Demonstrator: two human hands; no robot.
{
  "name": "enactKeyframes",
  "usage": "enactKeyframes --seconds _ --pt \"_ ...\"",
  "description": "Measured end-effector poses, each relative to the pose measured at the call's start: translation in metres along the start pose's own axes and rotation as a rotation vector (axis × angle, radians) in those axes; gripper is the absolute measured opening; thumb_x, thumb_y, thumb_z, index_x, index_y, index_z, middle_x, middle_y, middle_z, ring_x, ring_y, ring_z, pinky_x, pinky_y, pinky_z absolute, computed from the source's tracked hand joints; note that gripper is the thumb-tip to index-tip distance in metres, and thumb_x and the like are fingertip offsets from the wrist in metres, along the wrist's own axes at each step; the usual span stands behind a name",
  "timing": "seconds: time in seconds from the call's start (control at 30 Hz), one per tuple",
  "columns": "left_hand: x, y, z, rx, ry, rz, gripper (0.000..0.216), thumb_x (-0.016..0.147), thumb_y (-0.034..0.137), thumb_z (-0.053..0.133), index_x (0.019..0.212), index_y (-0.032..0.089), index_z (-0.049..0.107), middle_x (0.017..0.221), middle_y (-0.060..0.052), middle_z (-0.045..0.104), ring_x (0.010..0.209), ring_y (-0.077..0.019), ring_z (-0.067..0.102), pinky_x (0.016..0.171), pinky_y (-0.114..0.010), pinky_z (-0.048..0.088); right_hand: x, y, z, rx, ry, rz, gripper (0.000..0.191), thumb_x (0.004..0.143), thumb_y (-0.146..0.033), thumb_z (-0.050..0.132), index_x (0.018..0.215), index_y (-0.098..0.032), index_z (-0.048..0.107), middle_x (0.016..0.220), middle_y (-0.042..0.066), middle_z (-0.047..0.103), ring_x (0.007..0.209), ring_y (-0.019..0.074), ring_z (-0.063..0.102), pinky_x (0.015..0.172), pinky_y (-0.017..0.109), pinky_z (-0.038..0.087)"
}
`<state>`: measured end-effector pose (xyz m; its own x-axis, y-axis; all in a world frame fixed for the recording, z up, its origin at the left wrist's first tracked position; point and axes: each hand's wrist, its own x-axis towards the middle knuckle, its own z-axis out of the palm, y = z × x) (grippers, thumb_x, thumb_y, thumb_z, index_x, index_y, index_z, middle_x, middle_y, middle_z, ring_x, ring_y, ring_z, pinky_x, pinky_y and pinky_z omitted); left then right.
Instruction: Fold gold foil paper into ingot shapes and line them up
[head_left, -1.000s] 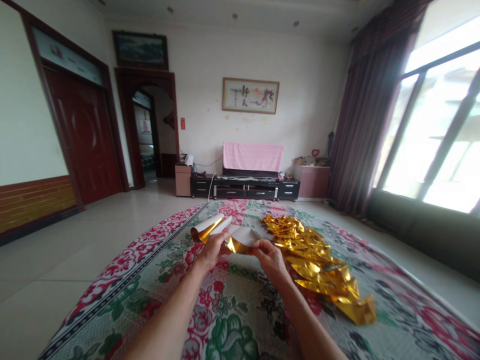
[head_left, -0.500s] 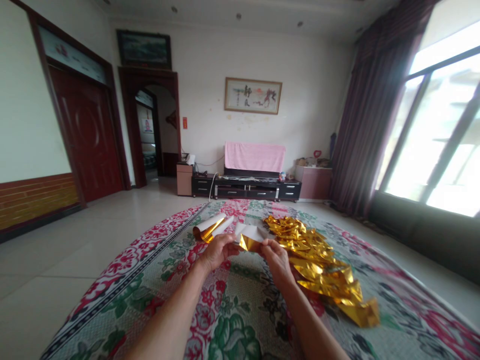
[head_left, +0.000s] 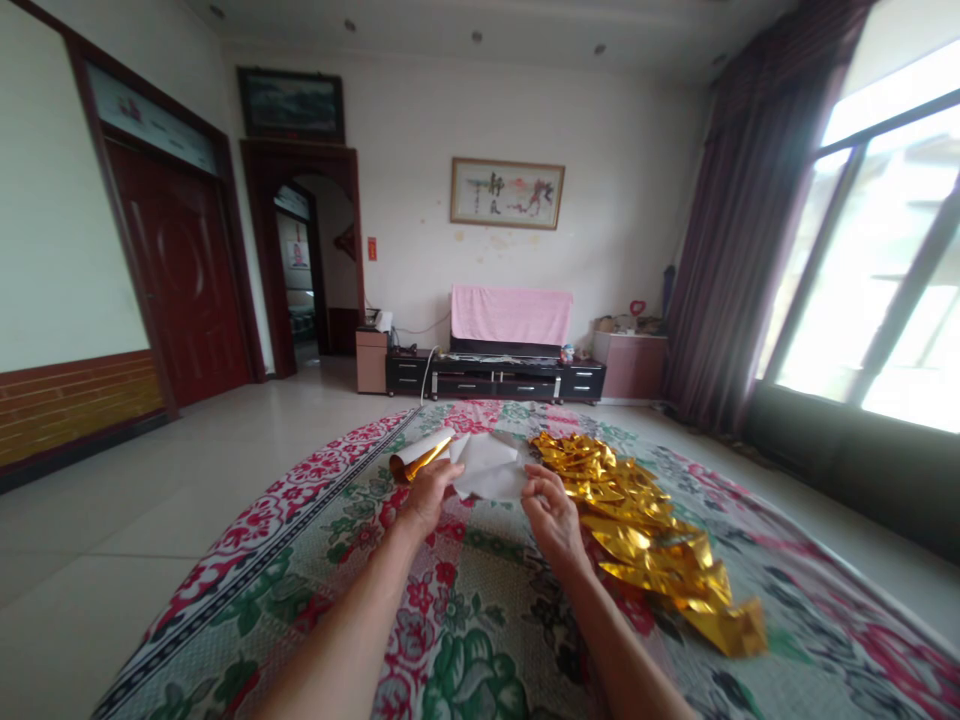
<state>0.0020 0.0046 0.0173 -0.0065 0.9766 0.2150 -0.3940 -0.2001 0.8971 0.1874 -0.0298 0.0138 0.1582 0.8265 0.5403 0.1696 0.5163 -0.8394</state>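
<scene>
Between my hands a sheet of gold foil paper (head_left: 487, 468) shows its white back. My left hand (head_left: 429, 500) pinches its left edge between thumb and fingers. At the right edge, my right hand (head_left: 551, 510) has its fingers curled in a pinch on the paper. Just beyond my left hand lies a curled stack of gold foil paper (head_left: 421, 455), white on one side. Right of my right hand, several folded gold foil pieces (head_left: 645, 520) spread in a long overlapping pile.
A flowered cloth (head_left: 337, 590) covers the round surface before me. Farther off, a low black cabinet (head_left: 495, 380) stands by the wall, with a pink cloth (head_left: 511, 315) above it. A curtain (head_left: 720, 270) hangs beside the window on the right.
The paper's gold fold between my hands no longer shows; its white side now lies spread wider. My left hand has shifted slightly left.
</scene>
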Motion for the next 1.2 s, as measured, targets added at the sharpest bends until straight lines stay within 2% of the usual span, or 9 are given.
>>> enactKeyframes --seconds 0.23,0.47,0.6,0.73,0.87,0.93,1.1,1.2 --pt "0.004 0.002 0.001 -0.047 0.087 0.061 0.036 0.059 0.03 0.07 0.089 0.01 0.065 0.07 -0.004 0.068 0.058 -0.0156 0.061 0.057 -0.026 0.047 -0.004 0.0 -0.002 -0.104 -0.037 -0.135 0.006 0.063 -0.018 0.05 0.059 -0.017 0.055 0.102 0.008 0.057 0.089 0.0191 0.054 0.069 0.027 0.045" --pt "0.005 -0.003 0.001 0.028 0.12 0.07 0.033 0.056 0.031 0.07 0.081 0.009 0.067 0.062 -0.002 0.065 0.058 -0.0159 0.059 0.059 -0.026 0.045 -0.004 -0.01 -0.002 -0.173 -0.017 -0.233 0.007 0.063 -0.016 0.049 0.059 -0.018 0.054 0.103 0.008 0.057 0.09 0.0183 0.055 0.074 0.027 0.044" --pt "0.005 -0.004 0.001 0.147 0.152 0.092 0.029 0.059 0.035 0.067 0.075 0.011 0.067 0.056 -0.001 0.062 0.056 -0.0154 0.057 0.057 -0.024 0.043 -0.005 -0.013 -0.001 -0.157 -0.06 -0.254 0.009 0.061 -0.014 0.048 0.059 -0.018 0.056 0.111 0.008 0.056 0.095 0.0197 0.055 0.08 0.029 0.042" --pt "0.003 0.0 0.004 0.243 0.106 0.133 0.026 0.063 0.034 0.063 0.077 0.012 0.066 0.061 -0.001 0.064 0.059 -0.0149 0.058 0.058 -0.023 0.043 -0.003 -0.01 -0.001 -0.028 -0.052 -0.06 0.01 0.066 -0.023 0.053 0.062 -0.017 0.059 0.111 0.009 0.059 0.089 0.0206 0.057 0.074 0.029 0.045" --pt "0.0 0.003 0.011 0.229 -0.034 0.112 0.026 0.064 0.029 0.062 0.084 0.013 0.066 0.07 -0.001 0.067 0.067 -0.0156 0.06 0.067 -0.025 0.045 0.004 -0.006 -0.002 0.218 0.097 0.251 0.034 0.07 -0.046 0.057 0.087 -0.017 0.064 0.096 0.007 0.065 0.083 0.0203 0.059 0.071 0.031 0.048" --pt "-0.001 0.003 0.012 0.22 -0.057 0.092 0.025 0.062 0.025 0.062 0.084 0.013 0.066 0.07 -0.001 0.068 0.069 -0.016 0.061 0.07 -0.026 0.045 0.007 -0.003 -0.002 0.322 0.14 0.37 0.043 0.069 -0.053 0.057 0.093 -0.017 0.063 0.094 0.006 0.065 0.077 0.0181 0.06 0.067 0.03 0.049" --pt "-0.001 0.001 0.007 0.27 -0.082 0.117 0.019 0.063 0.02 0.058 0.077 0.014 0.068 0.077 -0.004 0.068 0.075 -0.0165 0.061 0.074 -0.027 0.045 0.009 0.0 -0.003 0.528 0.139 0.556 0.048 0.068 -0.057 0.057 0.095 -0.018 0.06 0.098 0.006 0.064 0.061 0.0128 0.06 0.055 0.026 0.05" --pt "-0.002 0.003 0.005 0.281 -0.15 0.14 0.018 0.063 0.017 0.053 0.071 0.014 0.069 0.091 -0.006 0.068 0.084 -0.0181 0.06 0.076 -0.028 0.045 0.008 -0.003 -0.002 0.553 0.118 0.592 0.042 0.067 -0.052 0.061 0.093 -0.019 0.06 0.097 0.005 0.065 0.058 0.0118 0.06 0.048 0.023 0.047"
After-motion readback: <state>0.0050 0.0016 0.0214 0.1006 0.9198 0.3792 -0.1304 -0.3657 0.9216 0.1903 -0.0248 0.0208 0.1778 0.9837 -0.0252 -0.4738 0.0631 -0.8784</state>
